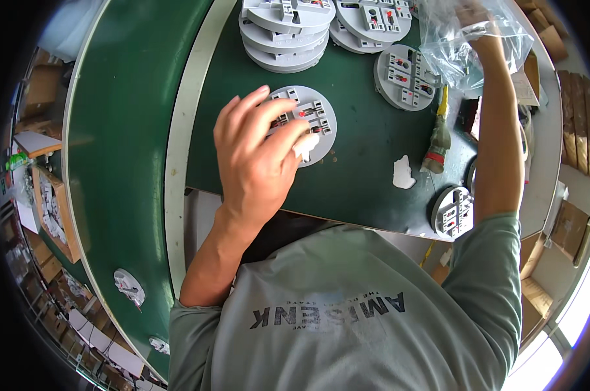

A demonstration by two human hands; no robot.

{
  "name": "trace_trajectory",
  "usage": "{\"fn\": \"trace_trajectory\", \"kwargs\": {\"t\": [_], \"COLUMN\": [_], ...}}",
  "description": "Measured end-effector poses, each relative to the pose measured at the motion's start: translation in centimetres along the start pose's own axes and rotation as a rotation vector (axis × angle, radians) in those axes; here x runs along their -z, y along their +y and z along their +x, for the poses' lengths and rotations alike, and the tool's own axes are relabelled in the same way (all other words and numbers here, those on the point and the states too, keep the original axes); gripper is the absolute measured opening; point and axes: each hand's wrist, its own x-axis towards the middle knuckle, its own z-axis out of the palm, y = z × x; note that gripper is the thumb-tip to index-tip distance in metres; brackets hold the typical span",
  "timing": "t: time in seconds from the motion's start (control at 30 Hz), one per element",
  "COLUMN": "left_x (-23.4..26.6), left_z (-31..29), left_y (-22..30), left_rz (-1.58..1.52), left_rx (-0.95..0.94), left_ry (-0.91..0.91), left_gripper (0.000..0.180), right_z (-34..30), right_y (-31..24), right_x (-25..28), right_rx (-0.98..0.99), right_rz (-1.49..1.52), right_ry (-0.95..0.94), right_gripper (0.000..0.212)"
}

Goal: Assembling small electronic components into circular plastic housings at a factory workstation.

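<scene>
My left hand (252,156) hovers over a round light-grey plastic base (324,124) on the green bench, its fingers spread and partly covering it. Black and red small parts sit in the base's raised slots. Something white (306,144) is at the thumb tip, a wrap or a scrap; I cannot tell which. At the far right, my right hand (477,25) is at a clear plastic bag (451,58), seen through or behind its film. The fingers there are too obscured to read.
Stacked grey round bases (285,49) stand at the back, beside more bases (373,23). A single base (406,78) lies near a tape-wrapped tool (436,140). A white scrap (403,173) and another base (453,212) lie at right. Left runs a green belt (122,163) with pale rails.
</scene>
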Motion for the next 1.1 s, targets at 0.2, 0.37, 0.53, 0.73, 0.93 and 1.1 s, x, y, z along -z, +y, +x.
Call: {"fn": "trace_trajectory", "kwargs": {"t": [0.2,0.37,0.53,0.73,0.93,1.1], "left_x": [2.6,2.7,2.9,4.3,3.7,5.0], "left_z": [-3.8,-2.5,-0.9,-3.4,-6.2,-4.3], "left_y": [-0.8,0.2,0.0,0.3,-1.7,-2.1], "left_rz": [-0.047,-0.099,-0.053,-0.068,-0.090,-0.540], "left_rx": [0.274,0.289,0.131,-0.034,-0.254,0.363], "left_ry": [0.083,-0.102,-0.350,-0.570,-0.239,0.024], "left_gripper": [0.071,0.099,0.101,0.091,0.052,0.034], "right_z": [3.9,3.1,2.6,2.1,2.2,2.3], "right_y": [-7.7,-12.2,-13.4,-15.3,-10.1,-9.7], "right_x": [-5.5,-1.7,-0.4,1.3,-0.2,-1.4], "right_rx": [-0.074,-0.412,-0.471,-0.565,-0.541,-0.477], "right_rz": [-0.217,0.500,-0.011,0.132,-0.005,-0.087], "right_ry": [0.020,-0.008,0.282,0.371,0.255,0.389], "right_gripper": [0.021,0.026,0.029,0.034,0.040,0.043]}}
